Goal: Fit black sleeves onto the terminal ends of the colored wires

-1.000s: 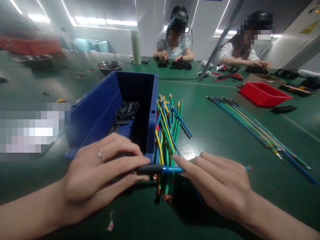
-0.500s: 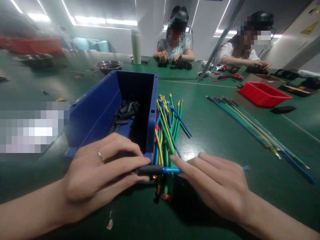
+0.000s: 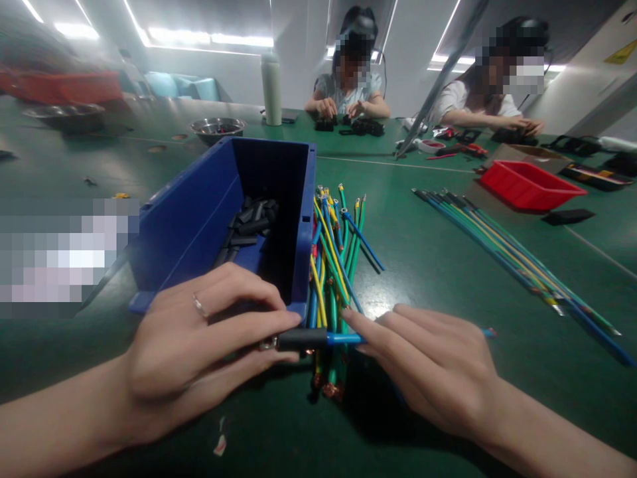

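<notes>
A blue cable lies level between my hands, with a black sleeve around its left end and a metal lug showing past the sleeve. My left hand, with a ring on one finger, pinches the sleeve between thumb and fingertips. The blue part is gripped by my right hand, and the cable's bare copper end sticks out beyond the knuckles. Underneath runs a pile of yellow, green and blue cables, some with lugs at the far end. Left of it stands a blue bin holding short black sleeves.
More cables with black sleeves lie to the right, near a red tray. A metal bowl and a pale bottle stand behind the bin. Two people work across the green table; a slanted pole rises before them.
Slightly more of the metal lug shows at the sleeve's left end. Both hands keep their hold in nearly the same place; the whole view has shifted a little.
</notes>
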`<action>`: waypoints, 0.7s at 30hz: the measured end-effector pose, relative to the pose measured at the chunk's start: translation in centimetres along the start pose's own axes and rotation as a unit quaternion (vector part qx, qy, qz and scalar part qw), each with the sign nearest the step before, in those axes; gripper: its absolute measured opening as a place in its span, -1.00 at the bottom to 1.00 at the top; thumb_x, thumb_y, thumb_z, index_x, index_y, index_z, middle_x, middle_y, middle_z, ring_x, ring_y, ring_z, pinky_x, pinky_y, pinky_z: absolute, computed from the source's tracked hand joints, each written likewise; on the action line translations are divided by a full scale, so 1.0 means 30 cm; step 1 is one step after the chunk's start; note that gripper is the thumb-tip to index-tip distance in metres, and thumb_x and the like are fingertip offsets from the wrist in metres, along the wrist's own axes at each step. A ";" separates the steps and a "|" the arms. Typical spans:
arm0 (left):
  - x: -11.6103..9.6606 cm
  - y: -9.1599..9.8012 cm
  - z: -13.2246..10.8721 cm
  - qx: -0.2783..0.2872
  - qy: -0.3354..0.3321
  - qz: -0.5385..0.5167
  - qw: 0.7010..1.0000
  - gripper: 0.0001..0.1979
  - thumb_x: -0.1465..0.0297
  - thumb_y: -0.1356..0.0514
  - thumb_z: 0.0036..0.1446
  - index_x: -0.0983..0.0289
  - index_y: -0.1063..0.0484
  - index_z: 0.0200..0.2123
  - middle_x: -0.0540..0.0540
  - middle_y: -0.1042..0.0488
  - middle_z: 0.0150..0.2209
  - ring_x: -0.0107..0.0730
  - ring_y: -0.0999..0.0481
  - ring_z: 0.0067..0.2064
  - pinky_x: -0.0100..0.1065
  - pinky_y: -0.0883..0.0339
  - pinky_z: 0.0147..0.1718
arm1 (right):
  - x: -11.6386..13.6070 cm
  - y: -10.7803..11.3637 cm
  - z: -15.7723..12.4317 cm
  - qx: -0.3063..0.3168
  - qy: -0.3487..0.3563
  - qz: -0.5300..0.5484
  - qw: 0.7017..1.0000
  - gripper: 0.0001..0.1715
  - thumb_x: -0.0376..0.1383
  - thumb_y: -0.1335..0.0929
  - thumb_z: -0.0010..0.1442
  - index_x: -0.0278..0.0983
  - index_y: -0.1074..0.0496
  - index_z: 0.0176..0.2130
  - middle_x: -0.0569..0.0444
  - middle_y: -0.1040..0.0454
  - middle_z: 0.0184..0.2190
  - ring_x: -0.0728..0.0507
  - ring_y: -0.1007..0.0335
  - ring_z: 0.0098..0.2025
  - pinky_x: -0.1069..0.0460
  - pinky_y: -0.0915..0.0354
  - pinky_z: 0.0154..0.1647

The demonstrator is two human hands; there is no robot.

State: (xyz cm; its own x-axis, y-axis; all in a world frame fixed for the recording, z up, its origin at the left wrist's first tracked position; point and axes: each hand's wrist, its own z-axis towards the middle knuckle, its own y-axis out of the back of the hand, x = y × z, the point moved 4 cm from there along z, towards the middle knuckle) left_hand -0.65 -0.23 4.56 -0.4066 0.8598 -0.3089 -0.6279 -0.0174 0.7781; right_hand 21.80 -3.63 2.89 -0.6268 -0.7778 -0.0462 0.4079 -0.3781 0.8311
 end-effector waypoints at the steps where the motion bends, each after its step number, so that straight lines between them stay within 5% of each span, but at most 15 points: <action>1: 0.001 0.000 -0.001 0.000 0.003 0.001 1.000 -0.80 0.34 -0.15 0.38 0.22 -0.55 -0.05 0.05 -0.49 -0.14 -0.45 -0.48 -0.13 -0.49 -0.36 -0.17 | 0.000 -0.001 -0.001 0.003 0.000 0.003 1.000 -0.76 -0.42 -0.26 0.38 -0.42 -0.37 0.02 0.15 -0.34 -0.54 -0.03 -0.20 -0.52 0.02 -0.11 -0.54; 21: 0.005 0.001 -0.007 0.006 0.011 -0.016 1.000 -0.80 0.35 -0.16 0.37 0.23 -0.55 -0.04 0.06 -0.48 -0.13 -0.45 -0.49 -0.14 -0.49 -0.36 -0.16 | -0.003 -0.008 -0.021 0.008 0.006 0.017 1.000 -0.59 -0.45 -0.26 0.37 -0.45 -0.28 0.19 0.14 -0.34 -0.50 -0.01 -0.16 -0.51 0.02 -0.06 -0.54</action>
State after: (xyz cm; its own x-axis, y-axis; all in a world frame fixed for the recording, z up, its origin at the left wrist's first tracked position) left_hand -0.86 -0.22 4.42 -0.4013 0.8485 -0.3451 -0.6332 0.0153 0.7738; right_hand 22.18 -3.78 2.34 -0.6050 -0.7959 -0.0251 0.4174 -0.3437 0.8412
